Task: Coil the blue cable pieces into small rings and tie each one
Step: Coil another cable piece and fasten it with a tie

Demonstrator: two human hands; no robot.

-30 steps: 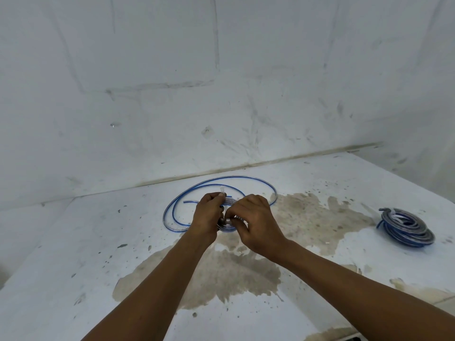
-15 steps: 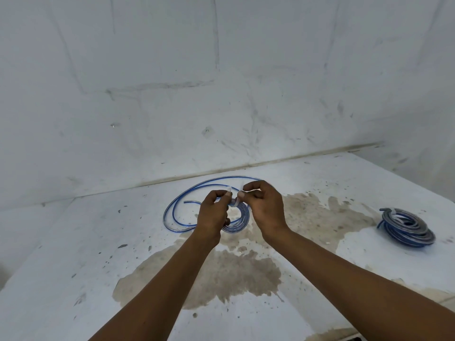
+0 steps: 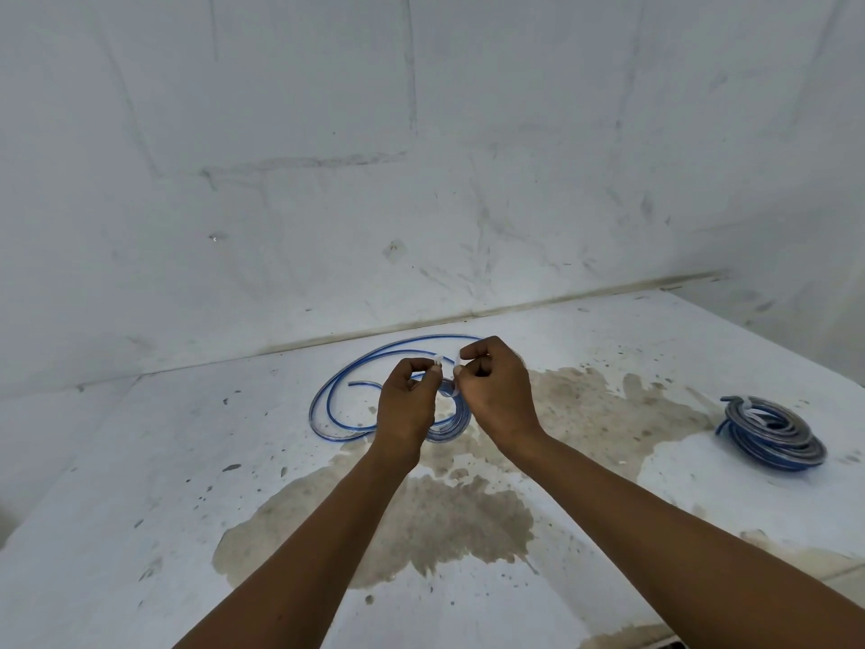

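Ok so from my seat here's the view: both hands are up over the middle of the stained white table, close together. Left hand has its fingers curled, thumb and forefinger pinching one end of a small whitish tie. Right hand is curled the same way, pinching the other end just beside it. The small coil of blue cable sits right under and between the fingertips, its lower loops showing below the knuckles, but I can't tell whether it's lifted or touching the table. Behind the hands a loose blue cable piece lies in a wide arc on the table. Well off to the right there's a finished blue coil lying flat, with a pale tie on it.
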